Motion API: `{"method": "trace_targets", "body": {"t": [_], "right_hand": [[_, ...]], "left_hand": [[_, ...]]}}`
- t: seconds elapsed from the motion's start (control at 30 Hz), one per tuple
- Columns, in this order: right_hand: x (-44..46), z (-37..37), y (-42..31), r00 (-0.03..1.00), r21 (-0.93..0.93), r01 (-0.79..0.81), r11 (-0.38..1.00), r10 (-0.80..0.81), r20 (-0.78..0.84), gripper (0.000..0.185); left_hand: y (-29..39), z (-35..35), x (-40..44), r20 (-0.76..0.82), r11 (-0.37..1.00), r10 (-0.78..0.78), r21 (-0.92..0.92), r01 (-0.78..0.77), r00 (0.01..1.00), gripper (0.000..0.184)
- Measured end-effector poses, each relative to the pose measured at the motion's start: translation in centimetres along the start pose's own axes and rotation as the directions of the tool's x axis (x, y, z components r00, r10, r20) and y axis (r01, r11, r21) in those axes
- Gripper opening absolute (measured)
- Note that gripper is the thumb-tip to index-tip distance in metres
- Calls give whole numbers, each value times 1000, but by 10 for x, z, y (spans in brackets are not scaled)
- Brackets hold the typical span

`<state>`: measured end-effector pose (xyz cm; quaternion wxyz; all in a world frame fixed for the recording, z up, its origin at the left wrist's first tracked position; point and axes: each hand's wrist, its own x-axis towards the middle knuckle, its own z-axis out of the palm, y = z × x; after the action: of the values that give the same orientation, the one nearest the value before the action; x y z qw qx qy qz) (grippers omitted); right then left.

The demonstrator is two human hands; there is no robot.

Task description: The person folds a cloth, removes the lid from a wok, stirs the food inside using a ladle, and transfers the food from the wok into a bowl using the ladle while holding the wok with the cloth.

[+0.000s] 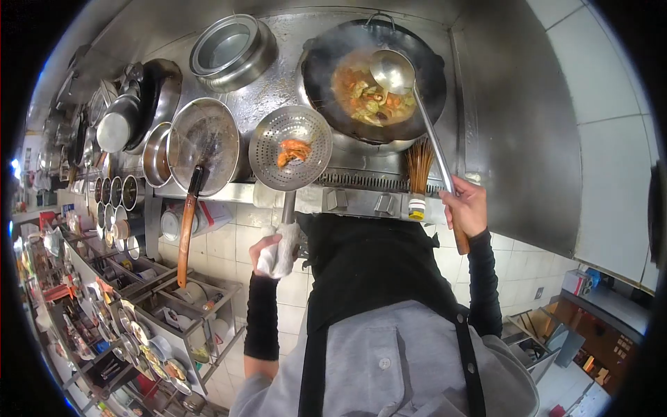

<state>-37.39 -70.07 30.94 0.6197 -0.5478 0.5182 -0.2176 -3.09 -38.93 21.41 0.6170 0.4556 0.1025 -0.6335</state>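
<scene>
Right hand (pixel 467 207) closed around the ladle (pixel 392 71) handle, near its wooden end. Left hand (pixel 264 251) gripping the strainer (pixel 260 156) by a white cloth (pixel 279 254) bunched around its handle. Ladle bowl is over the wok (pixel 431 90), at the far side of the food (pixel 379 109); can't tell if it's touching. Food sits in broth, steaming. Orange pieces (pixel 293 151) are in the strainer, out of the wok. My read: cooking well under way, wok not yet emptied, strainer not yet cleared. Bamboo brush (pixel 419 170) stands just beside the wok.
</scene>
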Motion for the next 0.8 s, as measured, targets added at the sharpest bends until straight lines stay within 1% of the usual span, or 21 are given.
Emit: {"method": "trace_targets", "body": {"t": [0.07, 0.1, 0.13, 0.17, 0.23, 0.3, 0.33, 0.37, 0.4, 0.43, 0.47, 0.5, 0.53, 0.57, 0.6, 0.63, 0.67, 0.7, 0.73, 0.77, 0.8], "right_hand": [[0, -4, -1, 1000, 2, 6, 1000, -6, -8, 23], [-1, -7, -1, 1000, 1, 14, 1000, -14, -16, 22], [-2, -9, -1, 999, 0, 21, 1000, -21, -26, 22], [-3, -11, -2, 999, 7, 26, 1000, -26, -34, 22], [-4, -14, -4, 999, 18, 35, 999, -34, -43, 23], [-5, -12, -3, 993, 44, 99, 994, -96, -76, 23], [-4, -11, -4, 987, 59, 138, 989, -132, -93, 23], [-5, -9, -1, 977, 29, 169, 985, -164, -135, 27], [-4, -6, 5, 964, -2, 201, 980, -198, -179, 31], [-4, -5, 11, 946, -32, 231, 972, -232, -225, 35], [-4, -5, 13, 943, -33, 249, 968, -250, -219, 40], [-2, -8, 13, 937, -36, 274, 961, -275, -214, 45], [2, -12, 16, 932, -40, 294, 955, -296, -208, 50], [13, -19, 26, 837, -264, 454, 851, -509, -200, 58], [17, -19, 18, 697, -482, 552, 680, -694, -181, 66], [9, -23, 9, 742, -502, 490, 712, -643, -188, 67], [4, -24, 1, 748, -542, 469, 698, -640, -177, 67], [0, -24, -7, 754, -580, 447, 681, -636, -165, 68], [1, -28, -8, 722, -636, 469, 613, -681, -124, 69], [3, -32, -10, 690, -687, 490, 537, -721, -72, 69], [3, -37, -14, 699, -749, 459, 478, -715, -28, 68]], "left_hand": [[14, 35, -32, 13, 999, -31, -3, 32, 999, 60], [22, 49, -43, 50, 999, -39, -25, 40, 998, 61], [32, 66, -54, 4, 1000, -2, 14, 2, 1000, 60], [37, 65, -52, -64, 965, 159, 223, -141, 985, 60], [65, 66, -46, -73, 852, 324, 456, -257, 943, 58], [111, 85, -22, 140, 657, 463, 609, -445, 875, 49], [130, 108, -18, 293, 451, 513, 708, -543, 807, 42], [149, 131, -15, 436, 220, 548, 749, -626, 714, 36], [166, 169, -25, 525, 2, 528, 785, -619, 668, 31], [176, 188, -24, 562, 13, 510, 752, -659, 651, 34], [184, 202, -20, 601, 25, 491, 714, -700, 630, 37], [193, 210, -16, 734, -287, 420, 665, -690, 534, 38], [196, 215, -10, 721, -224, 437, 666, -712, 538, 36], [197, 216, 0, 707, -159, 448, 665, -730, 547, 34], [196, 213, 14, 682, -28, 449, 656, -754, 577, 33], [196, 210, 28, 656, 105, 449, 635, -765, 606, 31], [196, 207, 43, 630, 233, 449, 603, -763, 634, 30], [191, 211, 48, 596, 295, 445, 608, -737, 669, 34], [185, 213, 53, 557, 359, 442, 609, -708, 703, 39], [182, 211, 59, 639, 173, 459, 617, -767, 617, 38], [178, 209, 65, 712, -19, 469, 600, -800, 523, 37]]}}
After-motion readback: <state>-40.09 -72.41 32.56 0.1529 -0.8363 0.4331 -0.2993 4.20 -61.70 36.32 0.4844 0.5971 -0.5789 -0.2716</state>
